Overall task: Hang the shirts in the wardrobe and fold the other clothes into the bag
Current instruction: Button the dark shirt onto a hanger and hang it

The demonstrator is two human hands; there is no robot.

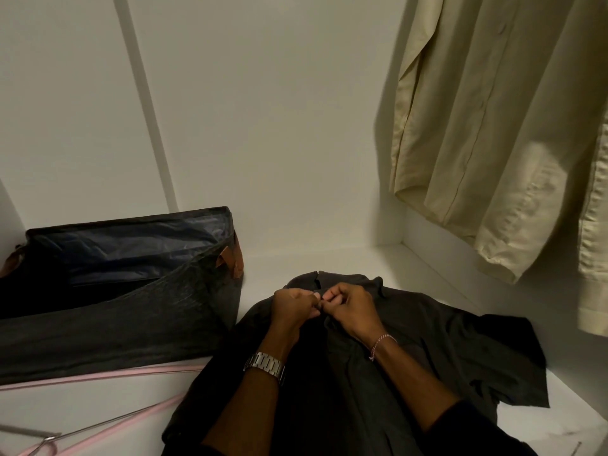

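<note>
A dark grey shirt (427,340) lies spread flat on the white wardrobe floor, collar pointing away from me. My left hand (294,307) and my right hand (348,307) meet just below the collar, both pinching the shirt's front placket with curled fingers. A watch sits on my left wrist and a pink thread band on my right. To the left stands an open dark bag (115,291) with brown handles and a blue lining. Two cream shirts (477,143) hang at the upper right.
A pink hanger (108,373) lies along the bag's front, and another pink hanger (98,432) with a metal hook lies at the bottom left. White wardrobe walls (263,126) close in behind and on the right.
</note>
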